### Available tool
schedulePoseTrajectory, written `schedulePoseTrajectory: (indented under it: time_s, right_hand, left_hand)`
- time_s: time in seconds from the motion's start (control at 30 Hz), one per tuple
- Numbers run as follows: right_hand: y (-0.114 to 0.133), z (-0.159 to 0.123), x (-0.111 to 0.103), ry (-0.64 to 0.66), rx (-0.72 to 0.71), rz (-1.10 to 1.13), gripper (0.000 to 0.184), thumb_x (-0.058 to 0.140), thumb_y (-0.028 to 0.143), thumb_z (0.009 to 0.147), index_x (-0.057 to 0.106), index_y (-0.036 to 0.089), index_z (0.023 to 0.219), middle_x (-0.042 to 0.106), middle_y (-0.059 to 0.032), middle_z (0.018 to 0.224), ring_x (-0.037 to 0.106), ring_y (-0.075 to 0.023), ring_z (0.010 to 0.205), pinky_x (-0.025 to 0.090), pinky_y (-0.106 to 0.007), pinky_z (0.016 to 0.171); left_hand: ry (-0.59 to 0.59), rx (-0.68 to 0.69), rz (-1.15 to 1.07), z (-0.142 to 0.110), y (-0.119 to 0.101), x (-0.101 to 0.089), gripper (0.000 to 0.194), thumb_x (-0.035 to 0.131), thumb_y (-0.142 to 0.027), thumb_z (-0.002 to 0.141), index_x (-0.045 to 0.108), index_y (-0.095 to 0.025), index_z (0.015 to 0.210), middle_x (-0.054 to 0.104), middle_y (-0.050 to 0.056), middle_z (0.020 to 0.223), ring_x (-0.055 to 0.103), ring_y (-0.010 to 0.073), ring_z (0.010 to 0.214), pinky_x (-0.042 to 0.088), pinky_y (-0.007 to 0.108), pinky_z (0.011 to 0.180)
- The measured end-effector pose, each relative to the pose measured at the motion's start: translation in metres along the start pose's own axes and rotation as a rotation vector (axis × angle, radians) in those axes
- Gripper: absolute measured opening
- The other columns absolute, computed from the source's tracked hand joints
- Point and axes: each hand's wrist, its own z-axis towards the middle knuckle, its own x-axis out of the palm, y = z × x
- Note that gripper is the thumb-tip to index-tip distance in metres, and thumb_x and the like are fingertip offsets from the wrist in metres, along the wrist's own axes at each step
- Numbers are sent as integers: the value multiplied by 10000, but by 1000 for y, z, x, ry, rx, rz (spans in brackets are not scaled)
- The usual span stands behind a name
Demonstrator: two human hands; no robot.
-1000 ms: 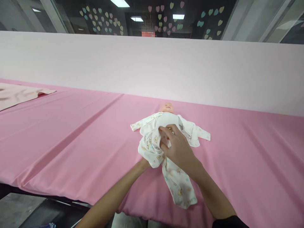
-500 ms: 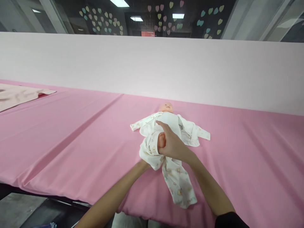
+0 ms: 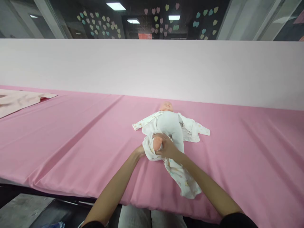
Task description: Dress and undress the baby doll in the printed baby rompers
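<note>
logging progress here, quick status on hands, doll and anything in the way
Right hand curled around doll's foot. Left hand mostly hidden by bunched trouser leg. Doll face up on pink sheet. Possibly in the way: that bunched cloth.

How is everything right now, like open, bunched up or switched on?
Doll: lying face up
Doll's foot: poking out
White jacket: open
Patterned trousers: one leg bunched, one loose
Left hand: partly hidden
Right hand: curled around foot
Pink sheet: creased
Pale cloth: creased
Ceiling light: lit
</note>
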Motion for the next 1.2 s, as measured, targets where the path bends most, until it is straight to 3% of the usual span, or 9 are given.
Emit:
schedulePoseTrajectory:
  time_s: [0.13,0.37,0.47,0.57,0.7,0.93,1.03,1.1,1.2]
  right_hand:
    - [9,-25,11,73,-89,-296,583,567,164,650,466,155,1225,496,-112,1291,317,-259,1292,135,-478,1073]
    - [30,-57,35,159,-18,-588,665,491,174,728,316,93,1365,326,-143,1425,159,-257,1360,39,-509,1085]
    - [36,-63,44,121,69,-646,658,472,190,767,283,94,1389,271,-138,1456,140,-269,1363,60,-532,1081]
    - [40,-67,53,78,135,-665,642,455,193,794,267,84,1398,252,-141,1465,120,-263,1372,84,-534,1085]
    - [47,-84,62,-9,185,-672,647,440,198,813,230,58,1409,181,-153,1487,84,-265,1381,103,-527,1094]
    - [71,-149,74,-435,223,-678,754,441,240,830,36,32,1431,159,-215,1475,89,-300,1378,177,-579,1070]
    - [66,-174,63,-689,365,-735,602,442,267,852,256,53,1383,355,-232,1382,266,-333,1320,194,-629,1030]
    - [60,-185,51,-722,388,-735,360,433,234,864,517,109,1191,580,-169,1173,465,-299,1182,208,-606,1036]
    - [59,-189,41,-724,354,-714,229,415,173,874,642,176,902,690,-63,860,619,-216,906,225,-546,1059]
  left_hand:
    - [383,-31,-411,-1,-2,-17,137,544,-141,736,679,-121,718,679,78,666,643,255,786,500,392,783]
    - [563,-108,-834,2,3,-15,524,443,-570,778,656,-92,813,690,144,796,632,293,902,487,408,849]
    - [618,-87,-907,0,5,-12,392,617,-446,722,659,-82,861,694,124,794,648,253,822,495,351,820]
    - [637,15,-835,-4,5,-9,301,712,-210,657,648,-98,928,698,85,826,651,199,760,490,303,793]
    - [582,76,-798,-8,3,-5,326,742,-160,609,647,-113,917,696,65,856,647,186,769,493,281,765]
    - [426,-29,-898,-6,-1,2,243,640,-374,668,648,-148,754,685,39,702,650,230,765,514,328,732]
    - [394,-28,-917,-6,-1,3,254,634,-392,660,641,-151,740,679,32,673,650,238,803,509,329,754]
    - [407,-12,-927,-6,-1,3,285,620,-401,676,645,-140,788,689,37,719,644,240,846,497,329,782]
    - [436,12,-934,-8,-1,3,325,604,-410,697,644,-129,856,699,36,798,628,246,910,477,330,825]
